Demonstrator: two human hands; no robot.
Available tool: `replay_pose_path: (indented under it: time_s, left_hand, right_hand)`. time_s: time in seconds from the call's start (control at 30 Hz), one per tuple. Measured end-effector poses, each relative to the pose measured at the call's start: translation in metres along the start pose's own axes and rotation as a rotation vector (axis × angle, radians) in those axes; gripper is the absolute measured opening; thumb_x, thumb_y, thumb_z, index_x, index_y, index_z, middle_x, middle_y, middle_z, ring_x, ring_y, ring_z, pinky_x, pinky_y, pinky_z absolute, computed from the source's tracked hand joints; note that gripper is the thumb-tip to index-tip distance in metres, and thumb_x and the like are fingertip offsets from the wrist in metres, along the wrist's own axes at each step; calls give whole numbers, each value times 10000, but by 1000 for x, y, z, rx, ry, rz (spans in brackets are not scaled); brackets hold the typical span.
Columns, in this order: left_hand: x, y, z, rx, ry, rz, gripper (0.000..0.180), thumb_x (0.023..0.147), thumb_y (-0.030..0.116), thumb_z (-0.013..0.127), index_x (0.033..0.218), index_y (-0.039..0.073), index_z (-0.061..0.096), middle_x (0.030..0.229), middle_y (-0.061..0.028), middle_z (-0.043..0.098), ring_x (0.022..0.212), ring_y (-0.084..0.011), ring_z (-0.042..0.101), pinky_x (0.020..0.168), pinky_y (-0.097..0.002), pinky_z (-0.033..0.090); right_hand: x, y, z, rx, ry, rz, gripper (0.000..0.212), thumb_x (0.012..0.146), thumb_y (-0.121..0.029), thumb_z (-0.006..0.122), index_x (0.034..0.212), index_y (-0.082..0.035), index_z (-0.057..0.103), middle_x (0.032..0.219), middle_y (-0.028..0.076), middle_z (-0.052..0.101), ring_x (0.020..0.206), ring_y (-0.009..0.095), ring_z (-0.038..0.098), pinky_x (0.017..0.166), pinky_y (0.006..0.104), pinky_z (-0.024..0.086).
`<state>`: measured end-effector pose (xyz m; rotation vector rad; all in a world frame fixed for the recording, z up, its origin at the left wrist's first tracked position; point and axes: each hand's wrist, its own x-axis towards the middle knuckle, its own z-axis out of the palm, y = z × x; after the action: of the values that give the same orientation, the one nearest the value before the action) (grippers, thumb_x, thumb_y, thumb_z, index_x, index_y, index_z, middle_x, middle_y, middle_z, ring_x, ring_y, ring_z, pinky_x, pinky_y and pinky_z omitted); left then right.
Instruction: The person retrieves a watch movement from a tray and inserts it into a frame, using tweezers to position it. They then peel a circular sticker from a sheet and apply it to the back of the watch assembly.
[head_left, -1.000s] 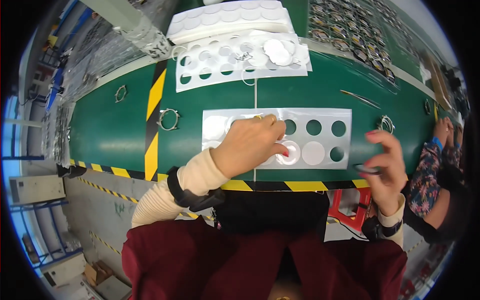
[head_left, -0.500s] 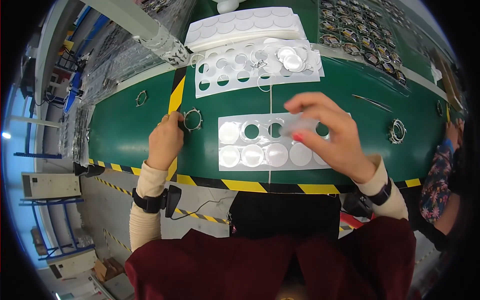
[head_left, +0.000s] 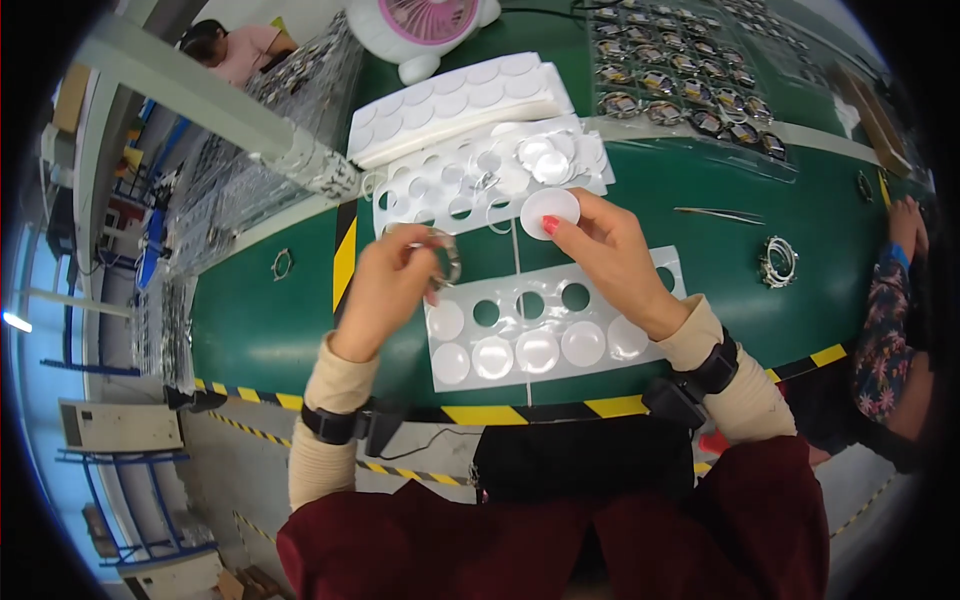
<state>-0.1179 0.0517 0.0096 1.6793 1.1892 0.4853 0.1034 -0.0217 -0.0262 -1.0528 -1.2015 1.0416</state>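
Note:
My left hand (head_left: pixel 380 298) is closed on a thin metal ring (head_left: pixel 453 262) with small lugs, held upright above the table. Between the thumb and fingers of my right hand (head_left: pixel 622 262) is a round white sticker (head_left: pixel 546 206), its flat face turned up. Below both hands lies a clear-backed sticker sheet (head_left: pixel 478 338) with several white discs on it and a few round holes in its upper row. Behind it, a used sheet (head_left: pixel 384 216) full of holes carries a pile of loose white discs (head_left: pixel 548 163).
A stack of sticker sheets (head_left: pixel 450 103) stands farther back, near a pink-and-white fan (head_left: pixel 428 22). Tweezers (head_left: pixel 718 214) and several stacked metal rings (head_left: pixel 777 263) lie to the right; a single ring (head_left: pixel 283 264) lies left. Trays of round parts (head_left: pixel 690 85) fill the back right. A co-worker's arm (head_left: pixel 884 340) is at the right edge.
My right hand has lifted the white sticker up and away from the sheet. My left hand has picked the metal ring off the table and moved right with it. The view has shifted.

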Motion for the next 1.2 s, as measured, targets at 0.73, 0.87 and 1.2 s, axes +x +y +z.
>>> replay_pose_path:
  time_s: [0.73,0.87,1.2]
  left_hand:
    - [34,-2,77,-1245,-595,-171,494,932,369,335,1273,12,317,1239,-179,426,1174,-316,426,993,-391,376]
    - [35,-2,79,-1322,-599,-261,485,929,380,351,1240,8,348,1186,-175,465,1111,-281,488,960,-385,414]
    - [34,0,85,-1272,-427,-343,359,906,332,436,1092,27,455,1044,-121,564,924,-210,589,866,-377,485]
  right_hand:
    - [2,0,-8,297,118,272,145,845,-97,547,938,9,580,874,29,599,768,70,548,679,210,444]
    - [-1,6,-8,108,47,300,108,822,-59,572,913,-7,550,851,31,601,727,58,535,623,195,434]
    - [-1,6,1,162,105,305,305,782,2,598,1014,-40,406,853,65,612,717,52,527,610,184,417]
